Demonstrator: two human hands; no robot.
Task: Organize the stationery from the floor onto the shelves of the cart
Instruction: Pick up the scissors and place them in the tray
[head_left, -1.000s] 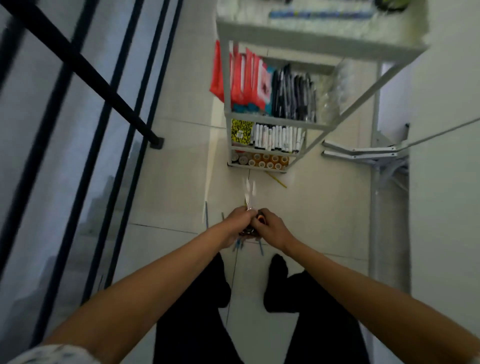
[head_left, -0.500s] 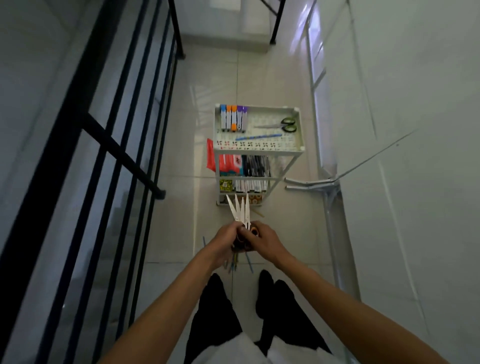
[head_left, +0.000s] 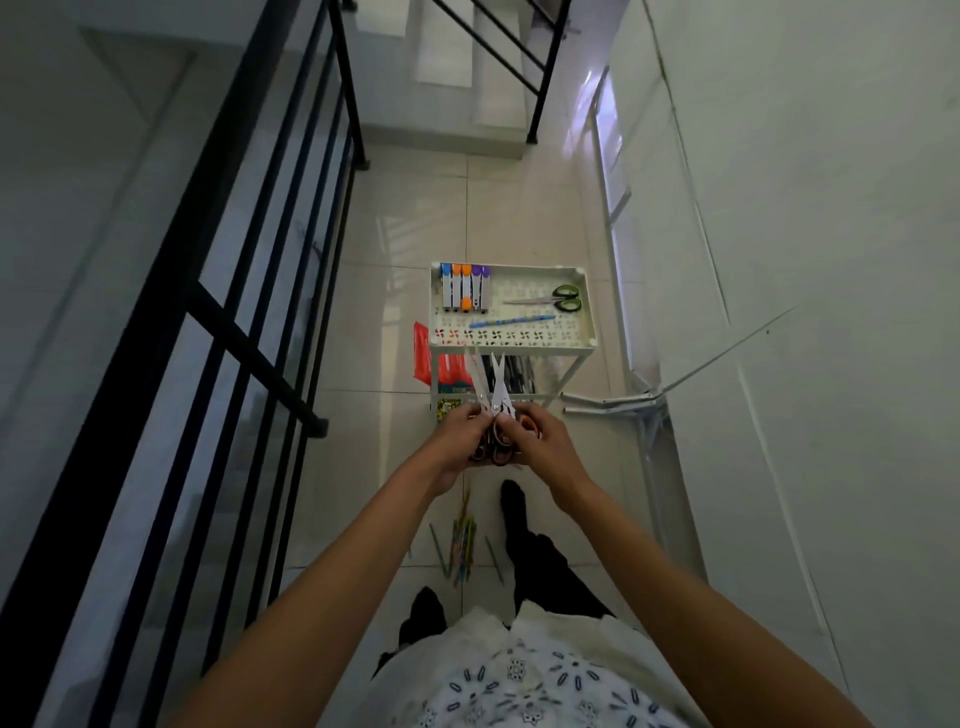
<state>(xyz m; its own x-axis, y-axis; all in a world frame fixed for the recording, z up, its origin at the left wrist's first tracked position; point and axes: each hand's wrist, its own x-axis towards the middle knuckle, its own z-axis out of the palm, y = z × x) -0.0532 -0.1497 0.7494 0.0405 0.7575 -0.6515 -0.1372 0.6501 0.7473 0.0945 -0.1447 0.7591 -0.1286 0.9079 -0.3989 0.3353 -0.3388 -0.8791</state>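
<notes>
Before the cart (head_left: 511, 340), both hands (head_left: 457, 436) (head_left: 545, 441) gripping bunched scissors (head_left: 493, 400), pale blades fanned upward.

White top (head_left: 540, 680) w/ blue-grey print, black trousers (head_left: 545, 566), dark socks, bare forearms

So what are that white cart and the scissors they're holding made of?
The white cart looks like matte moulded plastic, with a perforated top tray. The scissors show shiny pale blades, probably steel; their dark and orange handles seem plastic, though the hands partly hide them.
</notes>
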